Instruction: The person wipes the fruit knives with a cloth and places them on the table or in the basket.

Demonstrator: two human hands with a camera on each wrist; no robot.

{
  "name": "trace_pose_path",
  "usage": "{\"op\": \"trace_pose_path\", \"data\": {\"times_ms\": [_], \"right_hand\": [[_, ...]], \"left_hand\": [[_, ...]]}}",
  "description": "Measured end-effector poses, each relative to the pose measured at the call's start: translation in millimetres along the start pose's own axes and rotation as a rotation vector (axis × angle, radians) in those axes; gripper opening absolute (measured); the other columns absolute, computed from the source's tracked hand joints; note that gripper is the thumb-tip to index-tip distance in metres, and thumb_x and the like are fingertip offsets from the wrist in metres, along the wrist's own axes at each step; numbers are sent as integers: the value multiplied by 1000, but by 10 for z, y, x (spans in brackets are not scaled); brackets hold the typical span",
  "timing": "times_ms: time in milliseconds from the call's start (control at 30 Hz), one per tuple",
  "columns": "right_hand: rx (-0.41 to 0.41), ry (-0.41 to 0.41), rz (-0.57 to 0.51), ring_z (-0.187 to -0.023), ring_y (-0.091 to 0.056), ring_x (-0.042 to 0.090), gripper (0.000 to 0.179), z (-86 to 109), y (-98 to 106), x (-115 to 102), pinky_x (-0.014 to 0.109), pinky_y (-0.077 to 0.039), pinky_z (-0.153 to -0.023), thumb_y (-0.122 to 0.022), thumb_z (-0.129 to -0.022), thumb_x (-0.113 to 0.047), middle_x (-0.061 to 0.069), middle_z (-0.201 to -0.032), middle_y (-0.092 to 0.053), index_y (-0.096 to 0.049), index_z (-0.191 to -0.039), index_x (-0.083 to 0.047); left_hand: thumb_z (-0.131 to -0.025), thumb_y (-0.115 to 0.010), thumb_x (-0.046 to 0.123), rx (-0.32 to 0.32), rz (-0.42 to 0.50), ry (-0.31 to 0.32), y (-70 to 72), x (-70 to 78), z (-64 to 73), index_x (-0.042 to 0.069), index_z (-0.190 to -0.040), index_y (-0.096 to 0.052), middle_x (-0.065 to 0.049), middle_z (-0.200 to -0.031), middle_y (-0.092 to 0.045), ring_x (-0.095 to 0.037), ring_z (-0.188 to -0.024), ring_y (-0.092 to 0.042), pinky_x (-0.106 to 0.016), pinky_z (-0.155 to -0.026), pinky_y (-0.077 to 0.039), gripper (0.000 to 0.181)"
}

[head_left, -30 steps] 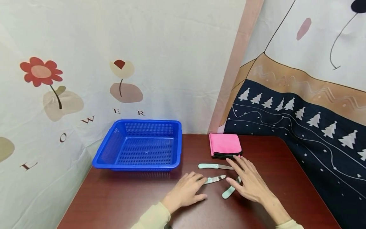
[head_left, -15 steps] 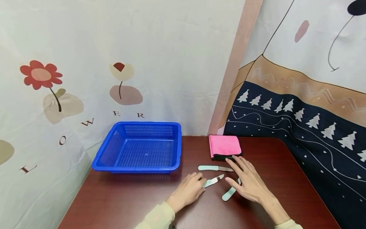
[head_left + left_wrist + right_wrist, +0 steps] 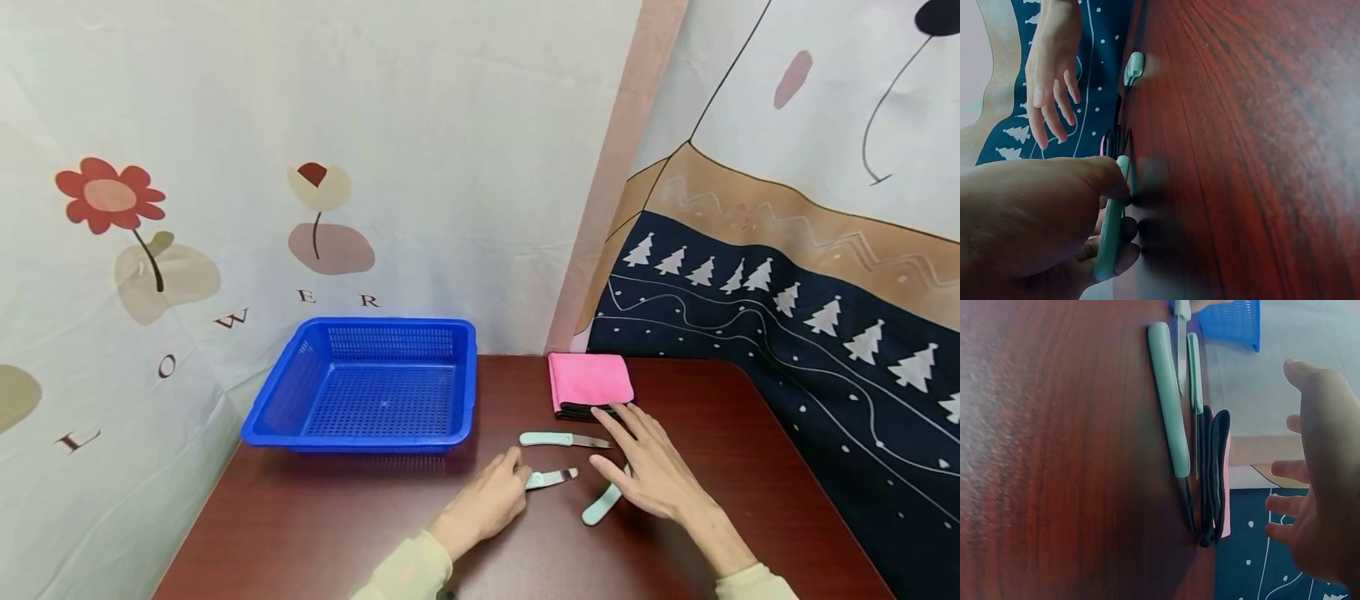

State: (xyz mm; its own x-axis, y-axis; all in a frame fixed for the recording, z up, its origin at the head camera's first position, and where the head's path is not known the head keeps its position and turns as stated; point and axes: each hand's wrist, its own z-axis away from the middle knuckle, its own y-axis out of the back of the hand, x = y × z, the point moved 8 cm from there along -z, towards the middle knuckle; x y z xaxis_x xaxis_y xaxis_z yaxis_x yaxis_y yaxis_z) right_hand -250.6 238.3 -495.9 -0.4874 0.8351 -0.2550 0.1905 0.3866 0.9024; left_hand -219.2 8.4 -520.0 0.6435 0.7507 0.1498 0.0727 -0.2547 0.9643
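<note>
My left hand (image 3: 486, 502) grips a small knife (image 3: 551, 479) by its mint-green handle, the blade pointing right, low over the table. In the left wrist view the thumb and fingers close round that handle (image 3: 1110, 237). My right hand (image 3: 651, 462) hovers with spread fingers and holds nothing. Under it lies a second knife (image 3: 602, 505), its blade hidden by the hand in the head view. A third knife (image 3: 546, 438) lies farther back, blade to the right. Behind the right fingertips sits a folded pink cloth (image 3: 591, 379) with black edging.
A blue plastic basket (image 3: 435, 437) with perforated walls stands at the back left of the dark red-brown table (image 3: 315, 533). Printed fabric (image 3: 465, 167) hangs behind the table, and a navy tree-patterned part (image 3: 780, 333) runs along its right side.
My left hand has gone from resting over the knife's handle with thumb apart to gripping it, and the knife has shifted slightly left. The right hand has barely moved.
</note>
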Motion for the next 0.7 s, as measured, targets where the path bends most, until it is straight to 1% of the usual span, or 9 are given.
{"op": "trace_pose_path", "data": {"times_ms": [100,233,333,467,567,700], "right_hand": [[-24,-22,-11,-159,-46,54,74,-46,-28,37,75,-38,-127,-76,-104,-49,22,-172,-51,-52,-169,-22],[-44,-48,-27,-160,-45,54,74,-114,-59,93,75,-36,-129,-75,-104,-50,21,-174,-50,-53,-168,-20],[-58,-63,-38,-160,-43,55,73,-160,-72,136,76,-34,-130,-73,-105,-50,21,-175,-48,-52,-169,-20],[-76,-71,-41,-161,-42,56,74,-211,-90,189,77,-32,-131,-72,-106,-50,22,-175,-47,-51,-170,-20],[-77,-69,-45,-161,-42,56,74,-247,-88,221,78,-32,-130,-72,-106,-48,24,-175,-47,-50,-170,-18],[-77,-82,-52,-160,-40,58,74,-292,-77,278,80,-31,-130,-72,-106,-46,26,-175,-46,-50,-170,-18]], "left_hand": [[-98,-74,8,-17,26,25,27,-43,48,4,-114,-72,-5,-109,-60,-19,-91,-65,-33,-86,-64,16],[-97,-71,6,-18,54,33,78,-93,133,2,-114,-68,-6,-106,-61,-22,-93,-67,-39,-91,-64,18],[-97,-69,4,5,94,29,137,-119,205,1,-116,-68,-5,-103,-61,-22,-93,-66,-39,-91,-63,20],[-97,-67,2,68,131,14,236,-144,303,0,-119,-69,-5,-101,-62,-21,-92,-66,-37,-90,-64,22],[-102,-66,2,100,171,18,298,-162,368,0,-121,-69,-5,-102,-64,-20,-94,-67,-37,-91,-65,19],[-109,-66,7,113,258,41,368,-187,440,3,-124,-69,-2,-101,-63,-13,-93,-63,-35,-88,-64,15]]}}
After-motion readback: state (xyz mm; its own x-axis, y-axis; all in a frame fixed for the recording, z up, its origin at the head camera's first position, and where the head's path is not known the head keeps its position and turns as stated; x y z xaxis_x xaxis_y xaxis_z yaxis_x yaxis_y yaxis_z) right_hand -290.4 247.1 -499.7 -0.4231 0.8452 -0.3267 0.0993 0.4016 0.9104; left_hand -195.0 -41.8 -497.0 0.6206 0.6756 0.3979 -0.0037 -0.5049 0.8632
